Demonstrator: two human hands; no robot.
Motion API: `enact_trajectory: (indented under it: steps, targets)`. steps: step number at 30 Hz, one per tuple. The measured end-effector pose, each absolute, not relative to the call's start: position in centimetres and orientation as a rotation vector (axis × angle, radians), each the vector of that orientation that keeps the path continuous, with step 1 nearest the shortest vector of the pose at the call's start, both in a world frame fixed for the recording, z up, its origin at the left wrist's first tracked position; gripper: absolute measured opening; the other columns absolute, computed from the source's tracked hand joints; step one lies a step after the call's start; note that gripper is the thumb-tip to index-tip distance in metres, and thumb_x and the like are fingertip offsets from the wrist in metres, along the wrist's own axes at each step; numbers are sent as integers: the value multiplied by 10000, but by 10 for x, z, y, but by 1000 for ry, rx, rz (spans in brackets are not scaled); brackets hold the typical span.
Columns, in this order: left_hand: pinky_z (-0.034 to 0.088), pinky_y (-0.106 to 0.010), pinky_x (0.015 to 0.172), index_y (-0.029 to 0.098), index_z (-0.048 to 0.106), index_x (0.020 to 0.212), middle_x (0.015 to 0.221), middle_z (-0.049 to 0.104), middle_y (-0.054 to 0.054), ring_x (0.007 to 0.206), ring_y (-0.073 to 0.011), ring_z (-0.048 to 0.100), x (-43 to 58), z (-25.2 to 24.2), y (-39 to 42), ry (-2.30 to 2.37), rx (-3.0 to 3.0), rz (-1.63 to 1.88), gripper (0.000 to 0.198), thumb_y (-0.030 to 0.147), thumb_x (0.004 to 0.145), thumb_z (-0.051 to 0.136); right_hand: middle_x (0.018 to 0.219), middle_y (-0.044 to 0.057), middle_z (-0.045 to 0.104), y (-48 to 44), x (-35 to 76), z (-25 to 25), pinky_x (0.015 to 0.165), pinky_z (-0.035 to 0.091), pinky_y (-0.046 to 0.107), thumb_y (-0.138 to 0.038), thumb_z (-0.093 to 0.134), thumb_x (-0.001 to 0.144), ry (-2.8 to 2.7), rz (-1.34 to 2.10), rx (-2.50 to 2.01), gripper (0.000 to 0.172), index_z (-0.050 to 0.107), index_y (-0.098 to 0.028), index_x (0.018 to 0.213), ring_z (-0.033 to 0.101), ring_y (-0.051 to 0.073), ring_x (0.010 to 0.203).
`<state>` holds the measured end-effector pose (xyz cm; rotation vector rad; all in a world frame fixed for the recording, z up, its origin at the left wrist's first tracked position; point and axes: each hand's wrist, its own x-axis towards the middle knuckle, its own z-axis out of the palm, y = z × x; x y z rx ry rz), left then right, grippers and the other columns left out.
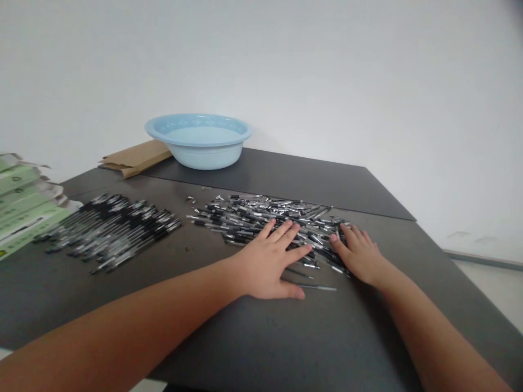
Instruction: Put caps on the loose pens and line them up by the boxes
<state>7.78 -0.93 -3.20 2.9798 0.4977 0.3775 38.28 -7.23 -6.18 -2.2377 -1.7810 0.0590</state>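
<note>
A loose, jumbled pile of clear-barrelled pens with black grips (249,211) lies across the middle of the dark table. My left hand (267,261) rests flat on the near side of this pile, fingers spread, with nothing held. Below its palm a single pen part (318,287), thin and greyish, lies apart from the heap. At the pile's right edge my right hand (362,253) touches the pens, its thumb out from the fingers and nothing gripped. To the left, another group of pens (118,231) lies in a neater row, all slanting one way.
A light blue basin (208,155) stands at the back of the table (253,337), against the white wall. Beside it lies a brown cardboard piece or bag (137,157). Green boxes (28,209) are stacked at the far left. Small bits lie near the pile's left end.
</note>
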Motion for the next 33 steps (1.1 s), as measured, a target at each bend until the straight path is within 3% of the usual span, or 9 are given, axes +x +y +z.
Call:
enact_trajectory:
  steps: [2, 9, 16, 19, 22, 25, 33]
  targets:
    - [123, -650, 1278, 282, 357, 1641, 1750, 177, -188, 1622, -411, 144, 76, -34, -4, 547, 2942, 372, 938, 846, 904, 498, 1613, 261, 469, -68, 376, -66, 1162, 291, 788, -668, 286, 1055, -1748, 91, -2267, 743, 487, -149, 1547, 351, 465, 1546]
    - [220, -606, 1274, 268, 504, 1527, 1682, 385, -150, 1579, -376, 303, 64, -32, -2, 619, 2896, 401, 645, 624, 993, 563, 1622, 233, 472, -64, 352, -56, 1255, 301, 619, -601, 340, 1074, -1826, 199, -2141, 712, 458, -84, 1548, 374, 377, 1549]
    - [245, -599, 1280, 193, 617, 1280, 1608, 485, -156, 1541, -368, 369, 61, -30, 1, 676, 2855, 446, 434, 502, 977, 619, 1591, 196, 510, -72, 340, -44, 1255, 334, 583, -563, 476, 1057, -1806, 243, -1894, 626, 451, -162, 1537, 459, 334, 1495]
    - [221, -605, 1292, 192, 626, 1238, 1587, 510, -142, 1557, -359, 340, 60, -28, -1, 687, 2854, 501, 350, 426, 979, 607, 1431, 159, 625, -79, 336, -26, 1190, 423, 549, -473, 524, 1058, -1910, 162, -1778, 426, 594, -206, 1383, 572, 320, 1361]
    - [210, -587, 1305, 190, 641, 1192, 1585, 510, -129, 1588, -350, 276, 60, -26, -2, 678, 2864, 550, 273, 337, 966, 599, 1168, 109, 713, -88, 331, -4, 984, 556, 466, -366, 549, 1051, -2114, 287, -1714, 220, 702, -245, 1151, 679, 284, 1095]
    - [190, -587, 1314, 196, 660, 1129, 1581, 512, -121, 1602, -349, 241, 59, -25, -3, 656, 2875, 571, 212, 310, 960, 604, 1026, 80, 720, -97, 322, 11, 824, 572, 396, -273, 559, 1030, -2241, 422, -1703, 162, 719, -251, 1011, 687, 258, 940]
    - [183, -604, 1314, 211, 683, 1097, 1528, 563, -93, 1594, -352, 258, 63, -25, -5, 666, 2863, 559, 179, 299, 1004, 559, 1060, 71, 722, -103, 295, 7, 857, 550, 388, -260, 563, 1040, -2303, 405, -1756, 167, 717, -252, 1105, 691, 254, 955]
